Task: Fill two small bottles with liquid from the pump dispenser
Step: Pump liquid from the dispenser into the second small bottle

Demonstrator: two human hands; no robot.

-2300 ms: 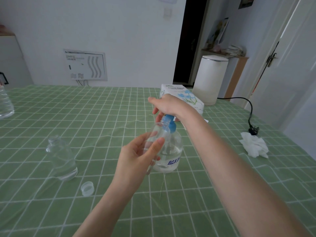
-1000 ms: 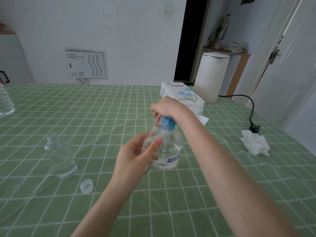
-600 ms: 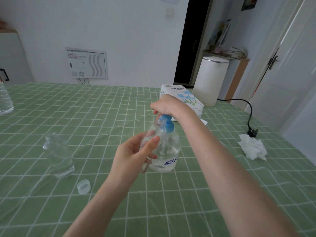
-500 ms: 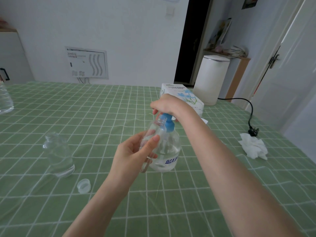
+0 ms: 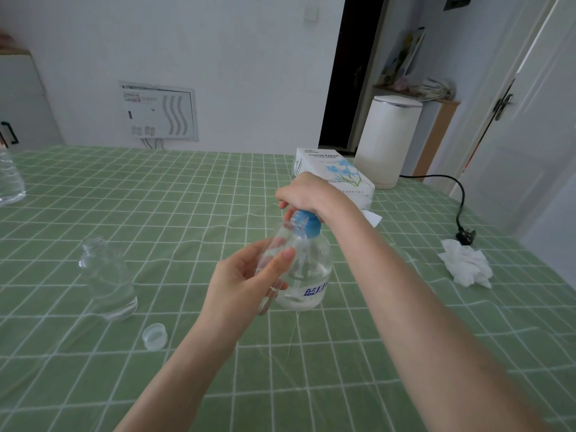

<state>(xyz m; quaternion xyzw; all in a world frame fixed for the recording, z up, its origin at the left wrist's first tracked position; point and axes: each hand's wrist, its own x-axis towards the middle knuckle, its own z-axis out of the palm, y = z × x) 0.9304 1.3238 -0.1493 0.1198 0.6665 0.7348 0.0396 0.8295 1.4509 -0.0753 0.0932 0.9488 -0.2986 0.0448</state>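
Head view: my left hand (image 5: 249,275) comes up from bottom centre, forearm slanted. Its thumb and fingers wrap round a small clear plastic bottle (image 5: 280,241), held tilted with its open threaded mouth right against the blue pump head (image 5: 310,226). My right hand (image 5: 307,193) reaches over from the right, wrist bent down, fingers curled over the top of that pump head. The nozzle is hidden under them. The clear round plastic pump dispenser (image 5: 307,275) stands mid-table, touching my left fingers, with liquid low inside and blue print on its side.

A wide stretch of green checked tablecloth (image 5: 343,369), glossy and slightly wrinkled, lies between my arms and the near edge. A second small clear bottle (image 5: 107,282) stands upright and uncapped well to the left, with a clear round cap (image 5: 155,337) near it, closer to me. On the right are a crumpled white tissue (image 5: 466,266) and a black plug and cord (image 5: 461,207). Just behind my right hand is a white tissue box with blue flowers (image 5: 336,173), and a white cylindrical appliance (image 5: 386,141) sits at the far edge.
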